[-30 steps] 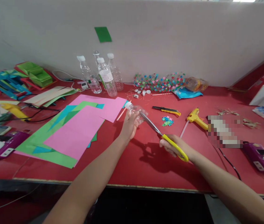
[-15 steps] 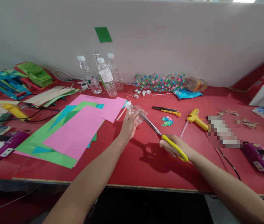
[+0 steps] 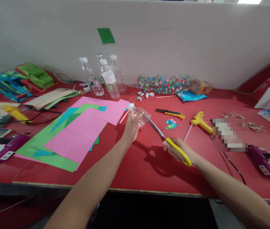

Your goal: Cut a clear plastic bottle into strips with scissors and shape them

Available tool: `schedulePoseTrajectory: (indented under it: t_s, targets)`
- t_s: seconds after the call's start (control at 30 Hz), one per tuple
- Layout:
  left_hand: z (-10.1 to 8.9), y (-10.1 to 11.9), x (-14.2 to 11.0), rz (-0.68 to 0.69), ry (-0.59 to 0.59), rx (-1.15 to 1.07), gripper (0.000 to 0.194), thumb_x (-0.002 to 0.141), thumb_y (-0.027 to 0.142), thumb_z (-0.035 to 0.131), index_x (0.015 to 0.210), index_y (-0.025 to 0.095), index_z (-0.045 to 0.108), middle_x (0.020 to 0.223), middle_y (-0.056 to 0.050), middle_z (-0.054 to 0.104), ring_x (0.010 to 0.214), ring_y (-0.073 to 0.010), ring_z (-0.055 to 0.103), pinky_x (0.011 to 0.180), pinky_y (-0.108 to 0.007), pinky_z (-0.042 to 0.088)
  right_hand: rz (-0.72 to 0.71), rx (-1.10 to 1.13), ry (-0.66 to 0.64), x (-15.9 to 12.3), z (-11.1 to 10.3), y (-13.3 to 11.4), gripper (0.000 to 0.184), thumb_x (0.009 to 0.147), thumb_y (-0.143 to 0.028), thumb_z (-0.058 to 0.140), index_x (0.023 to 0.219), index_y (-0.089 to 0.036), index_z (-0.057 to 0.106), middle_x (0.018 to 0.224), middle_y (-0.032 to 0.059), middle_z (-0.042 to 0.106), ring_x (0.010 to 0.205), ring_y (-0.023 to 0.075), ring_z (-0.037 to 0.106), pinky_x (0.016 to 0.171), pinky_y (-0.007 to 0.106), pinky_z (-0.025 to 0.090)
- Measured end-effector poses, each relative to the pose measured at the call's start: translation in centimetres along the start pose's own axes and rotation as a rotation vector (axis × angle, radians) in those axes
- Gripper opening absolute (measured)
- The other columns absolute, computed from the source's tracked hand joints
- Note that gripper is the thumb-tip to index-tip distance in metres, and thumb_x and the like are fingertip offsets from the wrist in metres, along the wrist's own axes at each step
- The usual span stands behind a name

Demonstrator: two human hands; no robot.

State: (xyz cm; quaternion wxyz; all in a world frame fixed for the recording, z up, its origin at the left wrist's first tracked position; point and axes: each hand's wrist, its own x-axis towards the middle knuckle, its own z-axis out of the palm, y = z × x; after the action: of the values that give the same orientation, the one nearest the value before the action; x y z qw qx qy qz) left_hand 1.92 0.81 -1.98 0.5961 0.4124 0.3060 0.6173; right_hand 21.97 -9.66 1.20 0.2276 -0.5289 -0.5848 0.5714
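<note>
My left hand [image 3: 133,125] is closed around a clear plastic bottle piece [image 3: 146,115] with a white cap, tilted with its cap to the upper left. My right hand [image 3: 179,149] grips the yellow handles of a pair of scissors [image 3: 159,131]. The scissor blades reach up and left to the plastic, right beside my left fingers; whether they are parted at the tips I cannot tell. Just beyond the scissors lie a box cutter [image 3: 170,113] and a small pile of star-shaped pieces [image 3: 171,124] on the red table [image 3: 125,173].
Several plastic bottles [image 3: 110,81] stand by the wall. A star-covered clear bottle [image 3: 162,84] lies at the back. Coloured paper sheets [image 3: 77,133] spread on the left. To the right are a yellow glue gun [image 3: 200,122] and a purple power strip [image 3: 266,162] with cords.
Both hands stay nearly in place. The scissor handles have shifted very slightly, and the blades remain at the plastic bottle piece.
</note>
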Motion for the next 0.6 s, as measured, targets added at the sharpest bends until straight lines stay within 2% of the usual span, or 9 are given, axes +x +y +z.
schedulePoseTrajectory:
  t_s: [0.23, 0.4, 0.6]
  targets:
    - [0.8, 1.0, -0.3, -0.024, 0.044, -0.064, 0.04, 0.071, 0.029, 0.073, 0.104, 0.024, 0.05, 0.092, 0.002, 0.061, 0.084, -0.0147, 0.065, 0.077, -0.03, 0.054, 0.026, 0.027, 0.028, 0.3, 0.1, 0.6, 0.05, 0.081, -0.068, 0.057, 0.07, -0.02, 0.049, 0.047, -0.009, 0.037, 0.034, 0.0048, 0.034, 0.034, 0.019, 0.028]
    - [0.8, 1.2, -0.2, 0.002, 0.043, -0.068, 0.039, 0.071, 0.026, 0.072, 0.104, 0.024, 0.05, 0.092, 0.003, 0.061, 0.083, -0.0128, 0.064, 0.083, -0.031, 0.054, 0.029, 0.023, 0.024, 0.5, 0.2, 1.0, 0.049, 0.082, -0.067, 0.057, 0.069, -0.02, 0.047, 0.046, -0.0093, 0.037, 0.032, 0.0044, 0.033, 0.031, 0.018, 0.027]
    - [0.3, 0.8, 0.1, 0.034, -0.011, -0.074, 0.037, 0.073, 0.027, 0.072, 0.103, 0.023, 0.051, 0.095, 0.002, 0.06, 0.082, -0.0128, 0.064, 0.086, -0.035, 0.054, 0.018, 0.01, 0.026, 0.6, 0.3, 0.9, 0.054, 0.08, -0.072, 0.055, 0.068, -0.02, 0.046, 0.046, -0.0091, 0.036, 0.031, 0.0039, 0.032, 0.03, 0.018, 0.027]
